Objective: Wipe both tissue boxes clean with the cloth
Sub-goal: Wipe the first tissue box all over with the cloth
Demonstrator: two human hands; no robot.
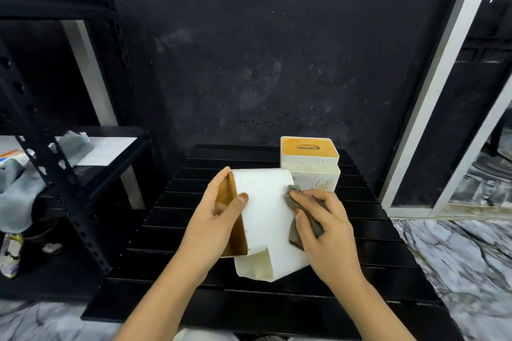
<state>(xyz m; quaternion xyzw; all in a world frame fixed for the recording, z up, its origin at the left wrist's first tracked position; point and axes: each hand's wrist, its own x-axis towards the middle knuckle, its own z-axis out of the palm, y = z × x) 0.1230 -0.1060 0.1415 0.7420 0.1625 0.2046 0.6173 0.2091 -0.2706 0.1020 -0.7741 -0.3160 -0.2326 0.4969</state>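
Observation:
A white tissue box point(266, 213) with a wooden lid lies tipped on its side above the black slatted table point(171, 219), its lid facing left. My left hand point(219, 219) grips its lid end, thumb across the white face. My right hand point(324, 227) holds a grey cloth point(304, 224) pressed against the box's right side. A second white tissue box point(310, 163) with a wooden slotted lid stands upright behind, at the table's far right. It is apart from both hands.
A black metal shelf rack point(63, 147) stands to the left, holding grey cloths and papers. A dark wall point(249, 50) is behind the table. A white-framed door point(443, 91) is at the right, over marble-patterned floor point(457, 257).

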